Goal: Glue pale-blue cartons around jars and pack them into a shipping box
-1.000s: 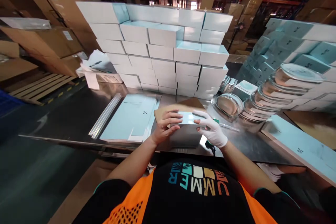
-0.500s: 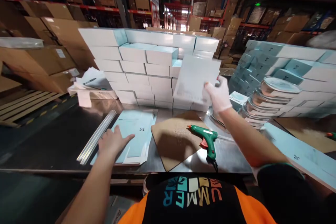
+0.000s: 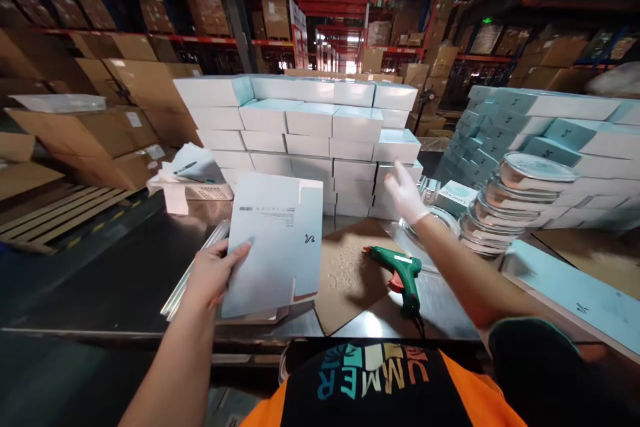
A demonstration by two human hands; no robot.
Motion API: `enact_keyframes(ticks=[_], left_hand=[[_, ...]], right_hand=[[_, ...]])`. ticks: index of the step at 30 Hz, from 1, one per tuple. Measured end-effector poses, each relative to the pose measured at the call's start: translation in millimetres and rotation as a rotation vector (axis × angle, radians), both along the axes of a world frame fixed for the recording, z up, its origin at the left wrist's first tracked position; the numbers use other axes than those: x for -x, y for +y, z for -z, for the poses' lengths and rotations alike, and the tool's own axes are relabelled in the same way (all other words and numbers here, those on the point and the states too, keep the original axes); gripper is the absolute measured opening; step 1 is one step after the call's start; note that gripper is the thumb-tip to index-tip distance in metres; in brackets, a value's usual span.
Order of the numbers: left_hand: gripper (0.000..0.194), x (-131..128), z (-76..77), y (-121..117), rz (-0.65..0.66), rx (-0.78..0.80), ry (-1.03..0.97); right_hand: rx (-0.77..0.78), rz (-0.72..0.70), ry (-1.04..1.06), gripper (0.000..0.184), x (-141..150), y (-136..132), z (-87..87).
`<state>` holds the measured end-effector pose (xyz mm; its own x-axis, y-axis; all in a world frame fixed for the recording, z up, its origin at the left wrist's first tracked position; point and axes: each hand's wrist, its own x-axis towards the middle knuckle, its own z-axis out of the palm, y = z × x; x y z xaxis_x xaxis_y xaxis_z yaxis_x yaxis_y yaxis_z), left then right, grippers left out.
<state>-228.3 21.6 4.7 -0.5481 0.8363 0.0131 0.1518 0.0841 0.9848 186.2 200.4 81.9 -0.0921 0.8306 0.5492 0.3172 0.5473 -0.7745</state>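
My bare left hand (image 3: pixel 215 270) holds a flattened light-blue box (image 3: pixel 275 240) by its left edge, thumb on the face, tilted up above the table. Small print and a black mark show on the box. My right hand (image 3: pixel 404 193), in a white glove, holds nothing; its slightly blurred fingers are stretched out in front of the right end of a stack of white boxes (image 3: pixel 310 147). Below it, a green glue gun (image 3: pixel 400 267) lies on a brown cardboard sheet (image 3: pixel 345 293). Clear glue sticks (image 3: pixel 183 283) lie left of the flattened box.
Stacked clear-lidded containers (image 3: pixel 515 193) stand at the right, beside a small labelled box (image 3: pixel 456 195). Another flat blue box (image 3: pixel 580 293) lies at the right edge. A white basket (image 3: pixel 200 190) with papers and a pen sits at the back left. Cartons (image 3: pixel 95 137) stand beyond.
The white box my right hand held is now on the stack's right end, and that hand is empty. My left hand has lifted a flattened box off the pile.
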Motion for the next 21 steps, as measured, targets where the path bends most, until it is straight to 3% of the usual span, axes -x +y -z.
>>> enact_keyframes(ticks=[2,3,6,8,11,14,17,21], left_hand=[[0.075,-35.5,-4.3,-2.3,0.157,-0.103,-0.203],[0.077,-55.2,-6.1,-2.2,0.257,-0.125,-0.255],[0.082,-107.0,-9.5,1.2,0.532,-0.138,-0.319],[0.084,-127.7,-9.5,3.9,0.553,-0.142,-0.353],[0.084,-134.1,-5.3,5.5,0.469,-0.17,-0.381],[0.077,-118.5,1.3,3.7,0.615,-0.093,-0.339],[0.081,-100.3,4.7,3.0,0.8,-0.001,-0.271],[0.093,-108.7,11.4,10.1,0.751,-0.181,-0.105]], right_hand=[[0.308,-0.275,0.074,0.121,15.3,-53.3,49.4],[0.387,-0.354,0.08,0.124,25.5,-73.9,69.4],[0.531,-0.43,0.236,0.139,50.7,-102.5,101.1],[0.545,-0.312,0.351,0.142,56.5,-100.3,102.8],[0.524,-0.175,0.408,0.127,54.0,-92.9,95.2],[0.477,-0.346,0.44,0.117,51.0,-99.7,89.0],[0.425,-0.455,0.505,0.123,47.8,-117.3,83.9],[0.352,-0.476,0.532,0.13,38.6,-142.6,74.8]])
